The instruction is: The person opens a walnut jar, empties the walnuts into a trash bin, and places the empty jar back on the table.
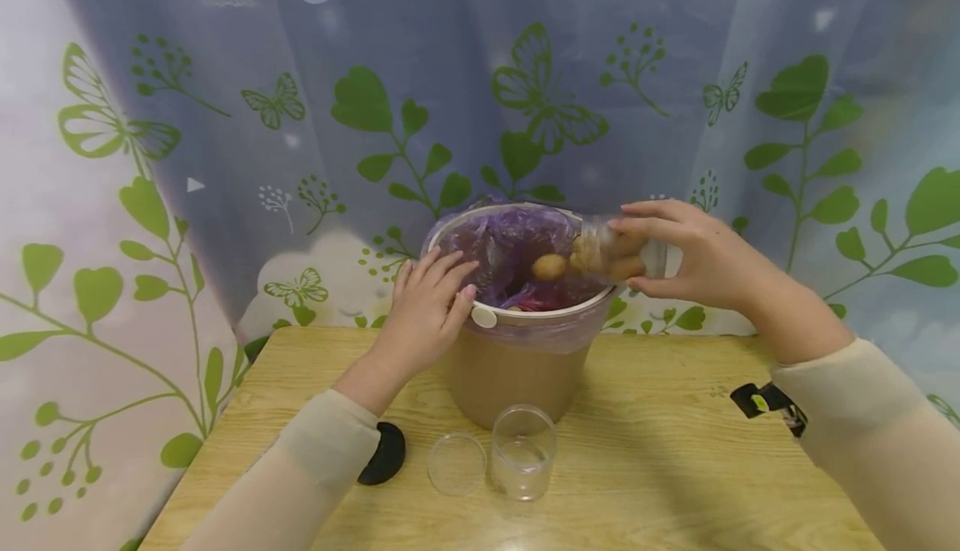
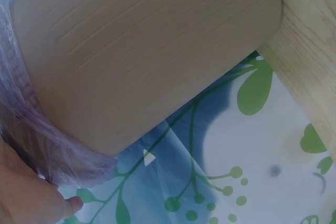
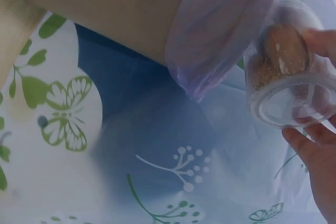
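Note:
A tan bin [image 1: 517,376], lined with a purple plastic bag [image 1: 487,242], stands upright on the table. My right hand [image 1: 697,255] grips a clear jar [image 1: 656,255], tipped sideways with its mouth over the bin's right rim. Brown rounded pieces and crumbs [image 3: 286,51] are inside the jar; they look like food, but the exact kind cannot be told. One brown piece [image 1: 550,267] is just outside the mouth, over the bin's opening. My left hand [image 1: 431,305] rests on the bin's left front rim, fingers extended over the bag's edge.
In front of the bin stands another clear jar [image 1: 523,455], uncovered, beside a clear round lid [image 1: 457,464]. A black round object [image 1: 384,453] lies partly under my left sleeve. A small black item [image 1: 765,405] is near my right sleeve. Behind hangs a patterned curtain [image 1: 450,51].

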Demonstrator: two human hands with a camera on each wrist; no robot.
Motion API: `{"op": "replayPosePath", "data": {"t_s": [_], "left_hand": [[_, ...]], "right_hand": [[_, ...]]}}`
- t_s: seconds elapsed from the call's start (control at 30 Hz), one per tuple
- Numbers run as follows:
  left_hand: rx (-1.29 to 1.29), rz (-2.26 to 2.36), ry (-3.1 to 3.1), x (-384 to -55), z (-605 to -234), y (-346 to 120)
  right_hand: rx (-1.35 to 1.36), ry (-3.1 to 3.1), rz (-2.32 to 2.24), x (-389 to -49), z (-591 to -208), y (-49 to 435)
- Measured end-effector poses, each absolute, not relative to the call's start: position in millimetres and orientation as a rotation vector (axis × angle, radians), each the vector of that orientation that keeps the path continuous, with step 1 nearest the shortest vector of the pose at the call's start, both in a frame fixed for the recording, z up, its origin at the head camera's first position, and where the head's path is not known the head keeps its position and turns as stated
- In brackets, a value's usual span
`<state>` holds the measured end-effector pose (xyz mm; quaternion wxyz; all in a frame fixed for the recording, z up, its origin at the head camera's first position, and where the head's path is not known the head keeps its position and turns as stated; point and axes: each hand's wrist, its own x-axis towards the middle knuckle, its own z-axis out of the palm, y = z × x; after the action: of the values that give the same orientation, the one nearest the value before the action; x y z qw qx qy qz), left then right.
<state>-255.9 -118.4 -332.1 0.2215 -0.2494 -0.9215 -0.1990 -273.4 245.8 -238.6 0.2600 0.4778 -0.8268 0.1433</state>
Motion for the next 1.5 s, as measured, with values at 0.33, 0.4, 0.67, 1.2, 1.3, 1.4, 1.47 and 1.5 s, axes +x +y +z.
{"op": "replayPosePath", "data": {"t_s": [0.33,0.4,0.67,1.2,1.3,1.4,1.47,1.5], "left_hand": [[-0.695,-0.559,-2.541,-256,-334,-118],[-0.693,-0.554,-2.543,-256,-334,-118],[-0.688,-0.546,-2.546,-255,-333,-117],[-0.694,-0.553,-2.531,-255,-331,-116],[-0.696,-0.557,-2.531,-256,-332,-116],[-0.69,-0.567,-2.535,-255,-331,-117],[-0.686,-0.57,-2.539,-255,-331,-117],[-0.685,-0.572,-2.538,-255,-332,-117]], "right_hand": [[1.231,-2.259,0.476,-274,-249,250],[1.245,-2.246,0.478,-274,-249,250],[1.275,-2.2,0.459,-274,-243,247],[1.295,-2.284,0.427,-272,-234,235],[1.254,-2.346,0.427,-271,-238,236],[1.256,-2.333,0.428,-273,-240,237],[1.26,-2.332,0.423,-274,-240,236],[1.261,-2.333,0.422,-274,-240,236]]}}
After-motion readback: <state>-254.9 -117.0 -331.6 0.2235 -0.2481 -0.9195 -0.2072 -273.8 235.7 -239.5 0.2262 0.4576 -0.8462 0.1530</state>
